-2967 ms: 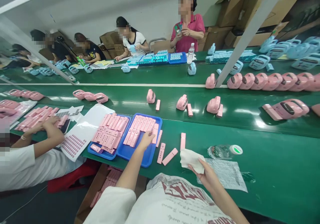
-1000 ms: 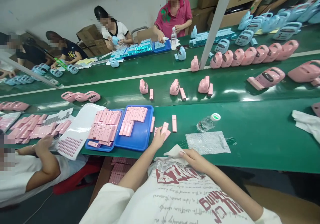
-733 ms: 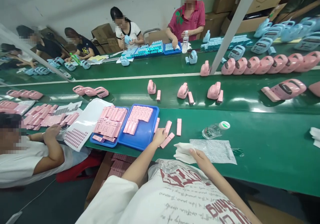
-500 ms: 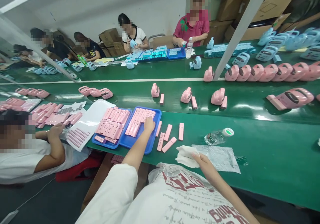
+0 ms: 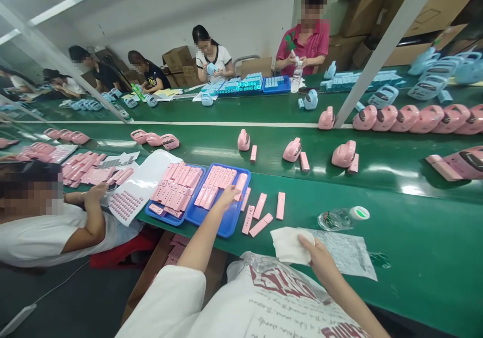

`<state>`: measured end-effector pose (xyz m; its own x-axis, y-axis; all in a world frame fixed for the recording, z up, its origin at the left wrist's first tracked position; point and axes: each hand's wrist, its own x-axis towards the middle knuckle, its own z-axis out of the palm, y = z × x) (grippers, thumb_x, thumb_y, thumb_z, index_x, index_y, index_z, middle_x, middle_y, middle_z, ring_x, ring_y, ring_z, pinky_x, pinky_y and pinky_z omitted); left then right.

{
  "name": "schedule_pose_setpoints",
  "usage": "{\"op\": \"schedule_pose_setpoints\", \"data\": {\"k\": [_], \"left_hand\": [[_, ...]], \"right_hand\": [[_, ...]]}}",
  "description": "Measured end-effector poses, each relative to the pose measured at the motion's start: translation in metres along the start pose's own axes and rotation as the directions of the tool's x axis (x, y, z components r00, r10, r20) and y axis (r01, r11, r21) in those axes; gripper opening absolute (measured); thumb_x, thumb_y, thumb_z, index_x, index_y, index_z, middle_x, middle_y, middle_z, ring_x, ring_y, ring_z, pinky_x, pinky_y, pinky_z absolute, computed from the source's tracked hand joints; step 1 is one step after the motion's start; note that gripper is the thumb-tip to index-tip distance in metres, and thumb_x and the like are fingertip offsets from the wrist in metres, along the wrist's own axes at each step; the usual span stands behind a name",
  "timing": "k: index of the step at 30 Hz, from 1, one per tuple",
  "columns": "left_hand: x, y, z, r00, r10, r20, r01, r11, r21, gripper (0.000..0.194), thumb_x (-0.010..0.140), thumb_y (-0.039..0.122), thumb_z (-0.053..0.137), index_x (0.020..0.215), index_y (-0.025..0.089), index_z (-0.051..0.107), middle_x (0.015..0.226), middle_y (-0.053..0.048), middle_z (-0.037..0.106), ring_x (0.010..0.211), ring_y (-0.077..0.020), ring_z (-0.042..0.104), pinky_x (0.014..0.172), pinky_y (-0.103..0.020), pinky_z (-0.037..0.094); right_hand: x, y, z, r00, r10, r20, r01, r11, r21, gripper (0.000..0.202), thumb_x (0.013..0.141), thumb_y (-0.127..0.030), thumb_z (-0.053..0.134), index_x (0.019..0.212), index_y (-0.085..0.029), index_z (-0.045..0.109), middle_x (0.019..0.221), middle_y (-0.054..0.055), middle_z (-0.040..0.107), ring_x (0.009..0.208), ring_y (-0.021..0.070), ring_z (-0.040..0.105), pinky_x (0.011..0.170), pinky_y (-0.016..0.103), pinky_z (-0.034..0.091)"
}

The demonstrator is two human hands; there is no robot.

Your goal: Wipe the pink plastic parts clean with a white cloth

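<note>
My left hand [image 5: 228, 197] is closed on a pink bar [image 5: 240, 183], held above the right part of a blue tray [image 5: 226, 230]. Rows of pink bars [image 5: 221, 176] lie in the same tray. Further left, a second blue tray [image 5: 176, 221] is heaped with pink bars [image 5: 177, 189]. Several loose pink bars [image 5: 260, 225] rest on the green table right of the trays. My right hand [image 5: 314, 247] grips a folded white cloth [image 5: 289, 245] near the front edge, partly over a clear plastic bag [image 5: 347, 255].
A bottle [image 5: 341, 218] lies on its side beyond the bag. Pink rounded housings [image 5: 344, 154] stand on the green belt [image 5: 211, 149]. A person's arm [image 5: 94, 222] is at left beside a sticker sheet [image 5: 126, 204]. Other people sit across, behind blue parts.
My left hand has lifted a pink bar from the rows and moved right with it. The cloth in my right hand is spread flatter. The whole view has shifted slightly.
</note>
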<state>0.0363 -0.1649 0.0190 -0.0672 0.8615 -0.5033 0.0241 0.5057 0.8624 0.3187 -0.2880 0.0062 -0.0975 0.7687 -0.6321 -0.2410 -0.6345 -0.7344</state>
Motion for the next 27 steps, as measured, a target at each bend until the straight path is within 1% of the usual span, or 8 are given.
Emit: {"op": "schedule_pose_setpoints", "data": {"k": [3,6,9,11,14,16,20,27], "left_hand": [[-0.036,0.008,0.016,0.980,0.033,0.198,-0.001,0.987,-0.160,0.029,0.075,0.027,0.064,0.099,0.017,0.053,0.082,-0.002,0.063,0.067,-0.0127,0.063,0.063,-0.026,0.051],[-0.064,0.013,0.045,0.932,0.072,0.355,0.026,0.964,-0.263,0.040,0.064,0.033,0.069,0.097,0.017,0.053,0.081,-0.003,0.064,0.053,-0.0109,0.058,0.046,-0.022,0.044],[-0.080,0.015,0.074,0.906,0.091,0.414,0.053,0.945,-0.324,0.048,0.071,0.052,0.063,0.102,0.018,0.053,0.067,0.002,0.059,0.037,-0.0062,0.045,0.035,-0.019,0.030],[-0.084,0.016,0.086,0.899,0.088,0.429,0.072,0.937,-0.342,0.061,0.076,0.071,0.048,0.102,0.016,0.056,0.060,0.002,0.056,0.036,-0.0070,0.044,0.033,-0.019,0.026],[-0.088,0.017,0.094,0.902,0.114,0.417,0.066,0.917,-0.393,0.084,0.069,0.088,0.030,0.096,0.013,0.059,0.056,-0.002,0.056,0.039,-0.0096,0.047,0.034,-0.021,0.028],[-0.092,0.016,0.095,0.906,0.148,0.397,0.038,0.905,-0.424,0.090,0.064,0.092,0.028,0.098,0.014,0.058,0.054,0.000,0.054,0.036,-0.0087,0.044,0.032,-0.021,0.026],[-0.102,0.014,0.094,0.898,0.191,0.397,-0.017,0.916,-0.402,0.073,0.065,0.083,0.050,0.096,0.017,0.053,0.055,0.005,0.052,0.030,-0.0044,0.036,0.031,-0.018,0.020],[-0.126,0.029,0.088,0.887,0.229,0.401,-0.089,0.937,-0.337,0.044,0.074,0.046,0.071,0.100,0.018,0.049,0.066,0.005,0.056,0.038,-0.0036,0.045,0.036,-0.016,0.026]], "right_hand": [[0.006,-0.017,0.015,0.982,-0.178,-0.059,0.177,0.984,-0.021,0.068,0.059,-0.067,0.069,0.100,-0.014,0.066,0.099,0.014,0.071,0.089,0.0288,0.067,0.076,0.038,0.054],[0.012,-0.044,0.034,0.864,-0.501,-0.047,0.482,0.852,-0.206,0.065,0.079,-0.066,0.050,0.116,-0.013,0.061,0.118,0.016,0.065,0.111,0.0286,0.060,0.098,0.043,0.046],[0.016,-0.060,0.052,0.584,-0.786,0.204,0.770,0.455,-0.447,0.051,0.093,-0.049,0.037,0.126,-0.016,0.056,0.134,0.014,0.054,0.134,0.0258,0.041,0.109,0.046,0.034],[0.014,-0.060,0.061,0.364,-0.805,0.469,0.865,0.107,-0.490,0.042,0.094,-0.037,0.037,0.124,-0.015,0.058,0.136,0.014,0.052,0.139,0.0247,0.031,0.109,0.049,0.033],[0.008,-0.055,0.067,0.215,-0.677,0.703,0.913,-0.116,-0.391,0.032,0.093,-0.023,0.040,0.115,-0.015,0.062,0.130,0.016,0.057,0.134,0.0238,0.041,0.105,0.051,0.037],[0.007,-0.060,0.064,0.309,-0.709,0.634,0.929,0.080,-0.362,0.027,0.089,-0.024,0.048,0.108,-0.017,0.066,0.126,0.014,0.060,0.129,0.0243,0.048,0.106,0.050,0.036],[0.022,-0.091,0.040,0.729,-0.685,0.024,0.682,0.722,-0.112,0.033,0.076,-0.045,0.066,0.093,-0.017,0.069,0.110,0.010,0.069,0.120,0.0295,0.054,0.104,0.046,0.040],[0.027,-0.102,0.015,0.865,-0.424,-0.267,0.484,0.844,0.230,0.043,0.075,-0.056,0.061,0.097,-0.019,0.060,0.104,0.009,0.069,0.102,0.0230,0.065,0.078,0.034,0.057]]}}
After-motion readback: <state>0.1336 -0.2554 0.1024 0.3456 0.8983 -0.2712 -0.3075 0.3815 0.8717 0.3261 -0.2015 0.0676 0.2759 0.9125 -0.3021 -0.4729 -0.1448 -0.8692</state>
